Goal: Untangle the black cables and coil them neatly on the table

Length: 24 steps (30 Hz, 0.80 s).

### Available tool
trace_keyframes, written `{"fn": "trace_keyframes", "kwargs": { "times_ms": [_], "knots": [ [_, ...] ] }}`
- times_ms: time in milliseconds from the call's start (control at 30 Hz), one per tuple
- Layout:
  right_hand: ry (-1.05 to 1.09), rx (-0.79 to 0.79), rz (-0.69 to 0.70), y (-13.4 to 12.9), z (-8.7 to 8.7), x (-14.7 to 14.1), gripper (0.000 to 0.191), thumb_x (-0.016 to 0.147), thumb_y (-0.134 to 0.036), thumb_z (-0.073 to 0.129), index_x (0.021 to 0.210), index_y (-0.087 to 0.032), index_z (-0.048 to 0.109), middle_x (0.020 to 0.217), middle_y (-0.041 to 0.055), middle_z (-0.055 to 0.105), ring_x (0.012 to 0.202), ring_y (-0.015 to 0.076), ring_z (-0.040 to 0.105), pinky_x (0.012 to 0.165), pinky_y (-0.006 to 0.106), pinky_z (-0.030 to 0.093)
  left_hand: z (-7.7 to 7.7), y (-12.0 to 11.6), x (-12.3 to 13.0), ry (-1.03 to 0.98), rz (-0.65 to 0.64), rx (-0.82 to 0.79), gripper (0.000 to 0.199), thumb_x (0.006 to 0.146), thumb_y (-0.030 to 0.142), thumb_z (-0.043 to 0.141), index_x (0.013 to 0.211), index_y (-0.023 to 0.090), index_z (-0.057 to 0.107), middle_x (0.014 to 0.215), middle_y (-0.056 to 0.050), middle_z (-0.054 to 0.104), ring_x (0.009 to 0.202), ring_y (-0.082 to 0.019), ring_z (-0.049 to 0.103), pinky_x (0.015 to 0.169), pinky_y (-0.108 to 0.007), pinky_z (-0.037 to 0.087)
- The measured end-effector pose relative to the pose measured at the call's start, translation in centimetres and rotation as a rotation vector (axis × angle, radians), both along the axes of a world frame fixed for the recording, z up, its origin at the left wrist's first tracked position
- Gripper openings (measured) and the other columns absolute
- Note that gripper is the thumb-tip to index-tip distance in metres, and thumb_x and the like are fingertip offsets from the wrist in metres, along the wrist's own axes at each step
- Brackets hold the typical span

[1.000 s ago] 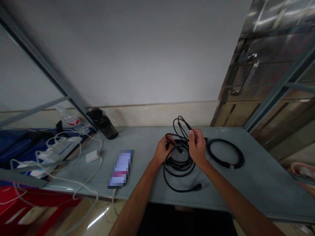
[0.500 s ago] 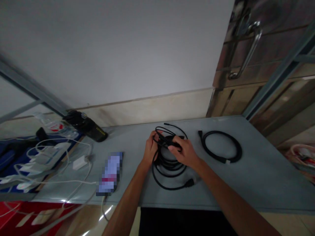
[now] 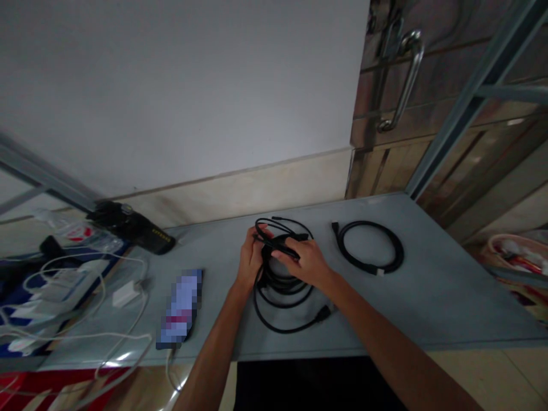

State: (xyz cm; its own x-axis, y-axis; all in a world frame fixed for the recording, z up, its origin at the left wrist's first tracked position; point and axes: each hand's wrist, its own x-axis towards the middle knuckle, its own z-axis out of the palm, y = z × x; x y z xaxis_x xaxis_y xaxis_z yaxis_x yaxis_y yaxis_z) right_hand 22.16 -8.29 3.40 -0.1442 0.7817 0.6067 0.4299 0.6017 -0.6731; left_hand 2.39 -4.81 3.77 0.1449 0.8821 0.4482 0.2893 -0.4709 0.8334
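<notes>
Several loops of black cable (image 3: 286,303) lie in a loose coil on the grey table (image 3: 436,291). My left hand (image 3: 249,260) is closed around thin strands at the coil's upper left, its fingertips partly behind them. From the right, my right hand (image 3: 309,264) grips a bundle of the same black cable, thumb on top. One plug (image 3: 323,313) rests on the tabletop below my right wrist, and a thin end (image 3: 277,218) points up beyond my hands. Whether the coil is one cable or more, I cannot tell. A second coiled black cable (image 3: 400,251) lies apart at the right.
At the left lie a phone (image 3: 180,308), a white charger (image 3: 126,293), white cords and a power strip (image 3: 72,285). A dark bottle (image 3: 148,231) lies tilted near the wall. A metal post (image 3: 449,131) rises at the back right; a pink basket (image 3: 516,251) stands beyond the edge.
My view has turned a little to the right, so everything sits further left. Both hands keep hold of the cable, with the right hand's bundle tilted slightly differently.
</notes>
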Motion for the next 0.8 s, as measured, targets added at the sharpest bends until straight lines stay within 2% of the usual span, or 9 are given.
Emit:
{"fn": "trace_keyframes", "kwargs": {
  "times_ms": [133, 267, 367, 467, 567, 667, 733, 800],
  "knots": [
    [0.217, -0.091, -0.091, 0.3, 0.8, 0.5, 0.061, 0.115, -0.07, 0.047, 0.074, -0.026, 0.054, 0.059, -0.0024, 0.05, 0.055, 0.0166, 0.05, 0.062, 0.034, 0.033, -0.7, 0.2, 0.3, 0.028, 0.055, 0.064, 0.046, 0.117, 0.056, 0.05, 0.147, 0.022, 0.058, 0.125, -0.011, 0.075, 0.114, -0.024, 0.071, 0.106, -0.042, 0.056],
    [0.448, -0.171, -0.166, 0.7, 0.8, 0.7, 0.065, 0.114, -0.073, 0.048, 0.069, -0.026, 0.049, 0.06, -0.003, 0.045, 0.058, 0.0156, 0.045, 0.06, 0.035, 0.032, -1.0, 0.4, 0.6, 0.083, 0.13, 0.164, 0.041, 0.117, 0.047, 0.055, 0.149, 0.022, 0.056, 0.135, -0.013, 0.07, 0.119, -0.024, 0.068, 0.106, -0.042, 0.055],
    [0.615, -0.232, -0.202, 1.0, 0.7, 0.9, 0.071, 0.112, -0.078, 0.049, 0.064, -0.026, 0.041, 0.058, -0.0042, 0.039, 0.055, 0.0134, 0.037, 0.056, 0.034, 0.029, -0.7, 0.2, 0.8, 0.126, 0.143, 0.25, 0.032, 0.114, 0.04, 0.061, 0.142, 0.023, 0.06, 0.13, -0.011, 0.068, 0.11, -0.022, 0.067, 0.097, -0.039, 0.057],
    [0.773, -0.275, -0.217, 1.3, 1.1, 1.2, 0.072, 0.108, -0.084, 0.05, 0.064, -0.028, 0.035, 0.055, -0.006, 0.034, 0.05, 0.0116, 0.032, 0.05, 0.032, 0.026, -0.2, -0.4, 0.8, 0.184, 0.144, 0.308, 0.025, 0.112, 0.034, 0.064, 0.134, 0.024, 0.064, 0.115, -0.007, 0.068, 0.096, -0.019, 0.064, 0.089, -0.035, 0.056],
    [0.884, -0.268, -0.229, 1.5, 1.6, 1.5, 0.073, 0.104, -0.09, 0.051, 0.068, -0.029, 0.03, 0.053, -0.008, 0.03, 0.047, 0.0104, 0.028, 0.044, 0.03, 0.022, 0.0, -0.9, 0.7, 0.276, 0.054, 0.349, 0.023, 0.108, 0.037, 0.071, 0.127, 0.025, 0.066, 0.099, -0.002, 0.066, 0.083, -0.017, 0.063, 0.079, -0.032, 0.054],
    [0.952, -0.234, -0.238, 1.7, 2.0, 1.7, 0.074, 0.102, -0.091, 0.052, 0.069, -0.03, 0.027, 0.052, -0.0091, 0.028, 0.045, 0.0096, 0.024, 0.042, 0.029, 0.019, -0.3, -1.1, 0.5, 0.377, -0.093, 0.331, 0.021, 0.103, 0.043, 0.081, 0.107, 0.024, 0.072, 0.084, 0.001, 0.066, 0.071, -0.016, 0.061, 0.068, -0.03, 0.05],
    [0.98, -0.216, -0.238, 1.7, 2.1, 1.8, 0.073, 0.103, -0.089, 0.054, 0.07, -0.029, 0.027, 0.053, -0.0095, 0.027, 0.045, 0.0095, 0.023, 0.043, 0.029, 0.018, -0.7, -1.0, 0.5, 0.439, -0.147, 0.296, 0.023, 0.104, 0.043, 0.08, 0.092, 0.023, 0.074, 0.078, 0.001, 0.069, 0.068, -0.016, 0.062, 0.066, -0.03, 0.048],
    [0.982, -0.191, -0.231, 1.6, 2.1, 1.8, 0.072, 0.105, -0.086, 0.054, 0.07, -0.029, 0.029, 0.053, -0.0096, 0.027, 0.045, 0.0097, 0.023, 0.044, 0.03, 0.017, -1.0, -0.8, 0.5, 0.495, -0.162, 0.255, 0.028, 0.107, 0.041, 0.076, 0.086, 0.023, 0.077, 0.077, -0.001, 0.073, 0.066, -0.016, 0.064, 0.066, -0.031, 0.048]
  ]
}}
